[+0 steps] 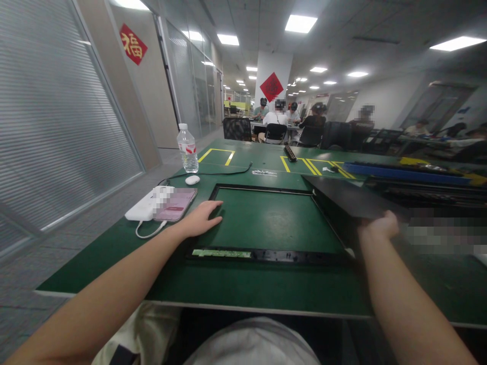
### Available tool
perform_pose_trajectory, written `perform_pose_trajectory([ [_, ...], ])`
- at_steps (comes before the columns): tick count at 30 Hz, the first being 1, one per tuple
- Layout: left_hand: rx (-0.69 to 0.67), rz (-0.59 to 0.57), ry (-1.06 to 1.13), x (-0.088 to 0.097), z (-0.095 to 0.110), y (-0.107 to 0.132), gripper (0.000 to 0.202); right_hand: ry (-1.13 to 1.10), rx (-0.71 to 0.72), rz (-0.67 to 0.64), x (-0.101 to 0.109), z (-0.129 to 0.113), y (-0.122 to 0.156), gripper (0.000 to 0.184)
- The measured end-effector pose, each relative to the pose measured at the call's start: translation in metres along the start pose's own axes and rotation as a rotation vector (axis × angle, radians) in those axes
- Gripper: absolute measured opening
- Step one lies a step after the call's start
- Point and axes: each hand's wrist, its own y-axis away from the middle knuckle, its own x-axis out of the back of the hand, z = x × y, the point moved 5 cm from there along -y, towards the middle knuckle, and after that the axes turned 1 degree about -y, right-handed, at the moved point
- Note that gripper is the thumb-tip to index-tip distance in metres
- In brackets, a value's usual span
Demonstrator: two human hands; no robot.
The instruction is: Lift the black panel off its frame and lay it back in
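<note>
A thin black rectangular frame (292, 256) lies flat on the green table (106, 263), with a light green strip (220, 253) along its near bar. My left hand (203, 218) is at the frame's left side, fingers stretched and apart, holding nothing. Whether its fingertips touch the frame I cannot tell. At the right, my right hand (380, 225) grips the edge of a dark flat panel (338, 195), which stands tilted over the frame's right side. Motion blurs the panel and this hand, and the panel hides part of the frame's right bar.
On the left are a water bottle (187, 149), a white power bank (142, 205), a phone (180, 203), a white earbud case (192, 180) and a black cable (213, 173). Back right, a blue tray (403, 172) stands beyond dark strips (437, 192). Several people sit farther back.
</note>
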Motion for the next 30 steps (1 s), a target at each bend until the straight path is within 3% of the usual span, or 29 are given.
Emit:
perform_pose_trajectory([
  [3, -0.002, -0.003, -0.014, 0.0, 0.001, 0.0, 0.068, -0.018, 0.07, 0.097, 0.005, -0.001, 0.002, 0.013],
  [10, -0.002, -0.006, -0.016, 0.002, 0.003, 0.0, 0.067, 0.02, 0.003, 0.167, 0.015, 0.006, 0.002, 0.018],
  [30, 0.022, 0.005, 0.059, -0.001, 0.0, 0.0, 0.066, 0.165, -0.112, 0.134, 0.013, 0.006, -0.003, 0.021],
])
